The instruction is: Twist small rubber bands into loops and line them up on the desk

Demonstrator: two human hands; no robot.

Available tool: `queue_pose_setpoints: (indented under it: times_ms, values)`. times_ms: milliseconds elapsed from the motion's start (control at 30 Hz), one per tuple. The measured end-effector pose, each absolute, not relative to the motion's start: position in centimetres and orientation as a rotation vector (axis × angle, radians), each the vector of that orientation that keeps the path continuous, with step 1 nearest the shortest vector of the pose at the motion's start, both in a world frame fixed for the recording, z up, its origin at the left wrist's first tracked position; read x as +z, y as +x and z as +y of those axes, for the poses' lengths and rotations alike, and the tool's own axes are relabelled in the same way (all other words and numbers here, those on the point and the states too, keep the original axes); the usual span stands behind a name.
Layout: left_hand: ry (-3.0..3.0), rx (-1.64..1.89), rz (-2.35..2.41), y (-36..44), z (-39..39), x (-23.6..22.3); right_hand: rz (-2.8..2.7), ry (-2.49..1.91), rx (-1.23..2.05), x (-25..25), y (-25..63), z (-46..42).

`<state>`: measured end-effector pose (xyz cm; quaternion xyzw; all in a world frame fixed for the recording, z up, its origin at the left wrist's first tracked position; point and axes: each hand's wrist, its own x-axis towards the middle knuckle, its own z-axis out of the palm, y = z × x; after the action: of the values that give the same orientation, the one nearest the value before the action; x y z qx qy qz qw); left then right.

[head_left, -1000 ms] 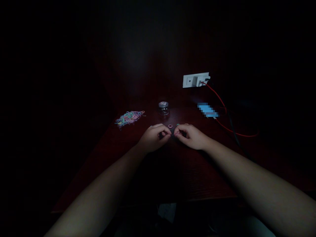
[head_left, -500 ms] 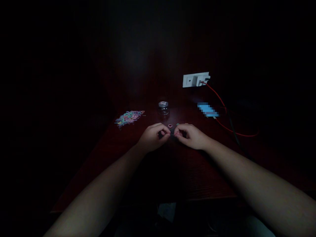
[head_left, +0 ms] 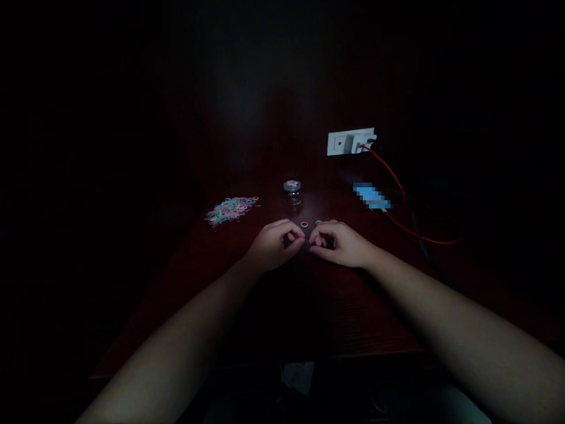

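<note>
Over the dark red table, my left hand (head_left: pixel 273 244) is closed in a pinch, thumb against forefinger. Between the two hands shows a thin, dim strand (head_left: pixel 308 241), apparently a small rubber band held at the left fingertips. My right hand (head_left: pixel 342 242) is curled close beside it, its thumb a little apart from the bent fingers; whether it grips the strand is too dark to make out. Just beyond the fingertips lies a pink ring-shaped band (head_left: pixel 304 225). A green band (head_left: pixel 318 222) lies behind the right fingers, partly hidden.
A heap of coloured rubber bands (head_left: pixel 232 211) lies to the left. Behind the hands stands a small clear lidded jar (head_left: pixel 292 193). On the right is a phone (head_left: pixel 371 196) with a red cable (head_left: pixel 419 238) running to a charger in the wall socket (head_left: pixel 339 143).
My right thumb has parted slightly from its fingers, and the right fingertips have come nearer the left ones. My left hand has hardly moved.
</note>
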<state>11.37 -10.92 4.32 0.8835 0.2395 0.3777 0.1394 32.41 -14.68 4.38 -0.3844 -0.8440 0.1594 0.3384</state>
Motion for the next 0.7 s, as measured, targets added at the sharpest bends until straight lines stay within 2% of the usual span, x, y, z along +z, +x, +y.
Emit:
queue_pose_setpoints:
  times_ms: [700]
  values:
    - [2.575,1.062,0.708,11.17,-10.55,4.1,-2.218,-0.988,0.374,4.02,32.56,-14.33]
